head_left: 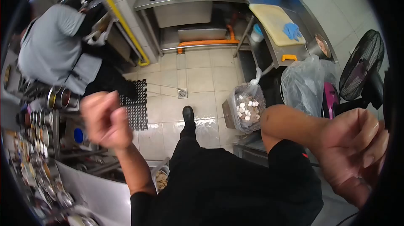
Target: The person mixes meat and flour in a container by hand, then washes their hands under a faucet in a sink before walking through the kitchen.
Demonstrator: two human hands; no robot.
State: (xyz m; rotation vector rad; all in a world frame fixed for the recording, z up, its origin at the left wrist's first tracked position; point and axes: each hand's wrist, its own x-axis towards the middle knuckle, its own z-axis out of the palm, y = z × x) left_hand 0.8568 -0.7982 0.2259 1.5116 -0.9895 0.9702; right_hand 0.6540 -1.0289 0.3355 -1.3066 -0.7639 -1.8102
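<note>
My left hand (pixel 106 120) is raised at the left, slightly blurred, its fingers curled with nothing visible in them. It appears above the dark perforated mat (pixel 136 114), touching nothing that I can make out. At the right edge my right hand (pixel 353 150) is held up close to the camera, palm partly showing and fingers bent inward, with no object visible in it. Beyond it stands a black fan (pixel 362 64). A bin lined with a clear bag (pixel 248 108), holding eggshells, stands on the floor left of my right forearm.
A person in a grey shirt (pixel 52 45) bends over a counter at the upper left. Ahead are a steel sink (pixel 181 3) and a cutting board (pixel 273 22) with a blue glove (pixel 292 31). Stacked pans line the left. The tiled floor (pixel 202 78) has a drain (pixel 182 93).
</note>
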